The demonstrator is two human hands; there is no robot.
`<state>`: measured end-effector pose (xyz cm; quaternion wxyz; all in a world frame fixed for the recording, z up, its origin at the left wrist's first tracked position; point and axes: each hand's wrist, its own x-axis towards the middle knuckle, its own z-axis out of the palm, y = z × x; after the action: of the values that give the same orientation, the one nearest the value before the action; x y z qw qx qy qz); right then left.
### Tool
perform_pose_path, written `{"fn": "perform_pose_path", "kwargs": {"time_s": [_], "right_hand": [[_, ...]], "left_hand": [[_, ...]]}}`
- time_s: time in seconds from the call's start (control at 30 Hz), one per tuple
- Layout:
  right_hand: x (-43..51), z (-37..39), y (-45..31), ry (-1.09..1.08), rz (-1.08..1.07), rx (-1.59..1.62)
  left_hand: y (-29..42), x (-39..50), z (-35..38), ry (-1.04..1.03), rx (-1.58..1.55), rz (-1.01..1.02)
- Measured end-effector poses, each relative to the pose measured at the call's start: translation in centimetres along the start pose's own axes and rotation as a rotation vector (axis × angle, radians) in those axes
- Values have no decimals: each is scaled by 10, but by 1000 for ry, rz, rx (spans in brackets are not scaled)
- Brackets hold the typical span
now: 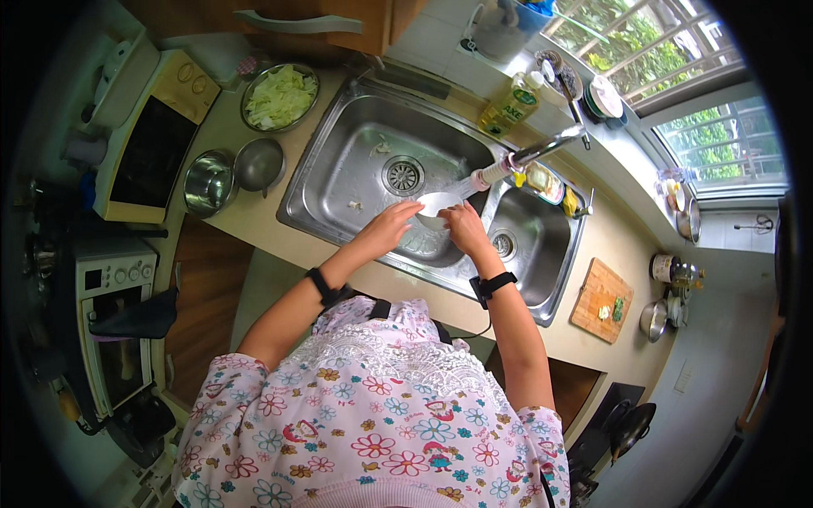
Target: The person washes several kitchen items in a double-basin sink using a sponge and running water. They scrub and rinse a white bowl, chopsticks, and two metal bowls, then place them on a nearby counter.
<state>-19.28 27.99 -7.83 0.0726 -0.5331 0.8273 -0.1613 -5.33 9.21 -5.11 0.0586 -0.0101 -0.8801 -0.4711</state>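
Both hands hold a small white bowl [438, 206] over the near right part of the large basin of a stainless steel sink [343, 152]. My left hand [389, 223] grips the bowl's left rim, and my right hand [465, 225] has its right side. Water sprays from the pink-and-white nozzle of the faucet [492, 174] towards the bowl. The basin's round drain strainer [403, 176] lies behind the bowl, with small pale scraps on the steel around it. What the bowl contains cannot be made out.
Left of the sink stand a bowl of chopped cabbage [281, 98], a metal pot [209, 183] and a grey strainer or bowl [259, 164]. A dish soap bottle [511, 105] is behind the sink. A wooden cutting board [602, 300] with chopped bits lies right.
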Motion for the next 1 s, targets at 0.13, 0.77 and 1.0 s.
{"fn": "perform_pose_path", "kwargs": {"time_s": [0.13,0.77,1.0], "right_hand": [[-18,-15,6,-34,195,448],[37,47,55,373,1195,612],[33,48,-1,772,480,99]], "left_hand": [[-14,37,48,-186,47,76],[-38,79,117,4,-387,-456],[-56,107,91,372,-1787,-1127]]}}
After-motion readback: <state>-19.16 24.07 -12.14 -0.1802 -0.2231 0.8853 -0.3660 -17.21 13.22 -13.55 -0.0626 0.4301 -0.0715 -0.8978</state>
